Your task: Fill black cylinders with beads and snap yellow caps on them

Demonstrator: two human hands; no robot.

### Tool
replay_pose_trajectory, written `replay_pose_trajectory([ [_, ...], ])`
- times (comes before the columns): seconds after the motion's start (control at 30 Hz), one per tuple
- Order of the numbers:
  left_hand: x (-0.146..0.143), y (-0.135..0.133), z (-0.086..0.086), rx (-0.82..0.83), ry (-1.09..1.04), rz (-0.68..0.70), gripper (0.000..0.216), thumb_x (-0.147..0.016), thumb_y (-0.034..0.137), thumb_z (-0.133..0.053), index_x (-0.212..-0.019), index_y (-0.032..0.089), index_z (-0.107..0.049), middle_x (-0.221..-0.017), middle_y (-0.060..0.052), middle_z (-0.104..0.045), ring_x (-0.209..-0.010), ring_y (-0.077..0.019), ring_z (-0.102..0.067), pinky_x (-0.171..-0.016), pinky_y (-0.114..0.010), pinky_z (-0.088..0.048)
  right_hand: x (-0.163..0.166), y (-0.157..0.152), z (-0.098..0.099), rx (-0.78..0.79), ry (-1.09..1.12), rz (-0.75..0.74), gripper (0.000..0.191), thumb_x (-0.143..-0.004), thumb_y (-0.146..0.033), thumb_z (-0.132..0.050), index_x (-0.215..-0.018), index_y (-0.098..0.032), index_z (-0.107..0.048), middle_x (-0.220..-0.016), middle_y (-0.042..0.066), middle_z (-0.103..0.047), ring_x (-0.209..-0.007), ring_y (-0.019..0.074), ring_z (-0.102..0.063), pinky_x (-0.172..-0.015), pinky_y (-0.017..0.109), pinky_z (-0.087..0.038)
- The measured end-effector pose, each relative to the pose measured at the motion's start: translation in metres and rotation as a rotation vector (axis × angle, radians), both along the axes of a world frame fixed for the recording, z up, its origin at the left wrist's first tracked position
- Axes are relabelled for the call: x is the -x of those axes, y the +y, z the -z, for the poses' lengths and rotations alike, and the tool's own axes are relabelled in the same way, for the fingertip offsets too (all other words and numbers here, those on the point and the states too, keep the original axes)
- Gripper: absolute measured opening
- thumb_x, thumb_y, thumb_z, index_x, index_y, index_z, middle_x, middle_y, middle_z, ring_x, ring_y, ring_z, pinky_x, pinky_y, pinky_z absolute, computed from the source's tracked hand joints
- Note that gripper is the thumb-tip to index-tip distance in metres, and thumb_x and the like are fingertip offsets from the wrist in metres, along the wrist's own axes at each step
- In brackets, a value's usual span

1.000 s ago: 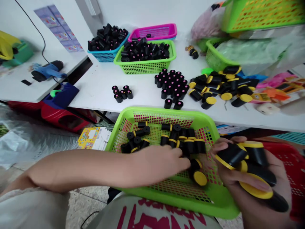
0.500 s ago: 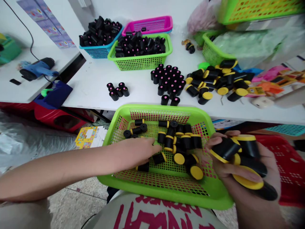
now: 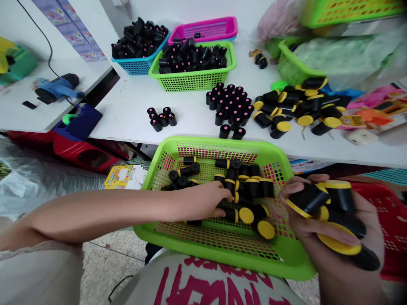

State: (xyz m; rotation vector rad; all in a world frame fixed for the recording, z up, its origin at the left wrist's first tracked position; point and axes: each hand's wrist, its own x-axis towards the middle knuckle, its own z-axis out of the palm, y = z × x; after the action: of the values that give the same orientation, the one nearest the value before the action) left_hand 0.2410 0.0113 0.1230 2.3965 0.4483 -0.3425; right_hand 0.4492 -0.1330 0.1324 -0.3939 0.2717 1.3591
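A green basket (image 3: 288,258) rests on my lap and holds several black cylinders with yellow caps (image 3: 246,186). My left hand (image 3: 206,201) reaches into the basket with its fingers curled over a black cylinder at the pile's left side. My right hand (image 3: 333,228) is beside the basket's right rim, closed on a bunch of black cylinders with yellow caps (image 3: 330,212).
The white table (image 3: 133,110) ahead carries a green basket (image 3: 193,80) and a blue basket (image 3: 136,67) of black pieces, a pink basket (image 3: 206,29), standing pink-topped cylinders (image 3: 229,106), a small group (image 3: 161,117) and a yellow-capped heap (image 3: 295,110). A red bin (image 3: 394,224) is at right.
My left hand first drew back to the left across the basket, then moved right again and curled onto a cylinder. My right hand keeps hold of its bunch.
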Motion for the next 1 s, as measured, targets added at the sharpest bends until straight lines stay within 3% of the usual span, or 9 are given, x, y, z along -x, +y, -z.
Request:
replay_pose_trajectory([
  [0.1,-0.007,0.002,-0.007,0.055,0.042,-0.028,0.042,-0.089,0.035,-0.058,-0.128,0.02,-0.055,-0.121,-0.01,-0.063,-0.102,-0.0241,-0.065,-0.085,-0.033,-0.05,0.0,0.0,-0.001,0.021,-0.015,0.005,0.03,-0.074,-0.024,-0.06,-0.104,-0.026,-0.057,-0.095,0.01,-0.055,-0.092,0.0262,-0.068,-0.027,0.013,-0.047],
  [0.23,-0.006,0.012,-0.031,0.063,0.084,-0.011,0.038,-0.096,0.034,-0.043,-0.13,0.023,-0.054,-0.118,-0.007,-0.068,-0.102,-0.0228,-0.066,-0.086,-0.033,-0.049,-0.001,0.0,0.001,0.005,-0.027,0.012,0.029,-0.076,-0.024,-0.058,-0.105,-0.025,-0.056,-0.093,0.01,-0.055,-0.094,0.0254,-0.067,-0.026,0.011,-0.046],
  [0.43,0.024,0.035,-0.065,-0.206,0.092,-0.001,0.036,-0.093,0.028,-0.053,-0.129,0.027,-0.054,-0.12,-0.005,-0.067,-0.102,-0.0231,-0.065,-0.082,-0.031,-0.046,-0.001,0.0,0.003,0.013,-0.04,0.003,0.028,-0.077,-0.026,-0.057,-0.105,-0.026,-0.055,-0.094,0.01,-0.056,-0.094,0.0248,-0.066,-0.026,0.011,-0.046],
  [0.53,0.041,0.03,-0.073,-0.231,0.12,0.114,0.036,-0.087,0.012,-0.057,-0.119,0.029,-0.058,-0.113,-0.002,-0.066,-0.084,-0.0173,-0.067,-0.067,-0.026,-0.043,0.0,0.0,0.001,0.023,-0.026,-0.001,0.028,-0.077,-0.026,-0.056,-0.106,-0.026,-0.056,-0.094,0.011,-0.055,-0.094,0.0246,-0.067,-0.027,0.011,-0.046],
  [0.6,0.048,0.018,-0.071,-0.249,0.153,0.235,0.031,-0.083,0.005,-0.056,-0.105,0.026,-0.062,-0.102,0.0,-0.066,-0.071,-0.0143,-0.063,-0.057,-0.025,-0.038,0.0,0.001,0.0,0.017,-0.015,-0.01,0.028,-0.078,-0.026,-0.054,-0.105,-0.026,-0.056,-0.095,0.012,-0.055,-0.092,0.0248,-0.067,-0.027,0.012,-0.046],
  [0.7,0.052,-0.002,-0.056,-0.407,0.123,0.394,0.016,-0.083,0.009,-0.061,-0.092,0.023,-0.063,-0.089,-0.002,-0.065,-0.075,-0.0186,-0.06,-0.058,-0.029,-0.036,0.0,0.003,-0.002,0.008,-0.014,-0.02,0.025,-0.079,-0.027,-0.052,-0.104,-0.025,-0.056,-0.095,0.012,-0.056,-0.089,0.0251,-0.068,-0.027,0.014,-0.047],
  [0.87,0.055,-0.015,-0.021,-0.579,-0.024,0.489,0.013,-0.083,0.018,-0.067,-0.093,0.026,-0.063,-0.088,-0.002,-0.067,-0.087,-0.0216,-0.056,-0.07,-0.034,-0.036,-0.001,0.003,0.0,-0.019,-0.034,-0.039,0.026,-0.078,-0.027,-0.056,-0.103,-0.025,-0.055,-0.095,0.011,-0.057,-0.092,0.0255,-0.067,-0.027,0.014,-0.047],
  [1.0,0.055,-0.012,-0.014,-0.632,-0.095,0.573,0.016,-0.082,0.017,-0.068,-0.092,0.029,-0.063,-0.08,-0.003,-0.068,-0.086,-0.0219,-0.055,-0.071,-0.035,-0.034,-0.003,0.002,0.003,-0.036,-0.046,-0.043,0.027,-0.077,-0.027,-0.057,-0.103,-0.025,-0.055,-0.096,0.011,-0.056,-0.095,0.0258,-0.065,-0.028,0.013,-0.047],
])
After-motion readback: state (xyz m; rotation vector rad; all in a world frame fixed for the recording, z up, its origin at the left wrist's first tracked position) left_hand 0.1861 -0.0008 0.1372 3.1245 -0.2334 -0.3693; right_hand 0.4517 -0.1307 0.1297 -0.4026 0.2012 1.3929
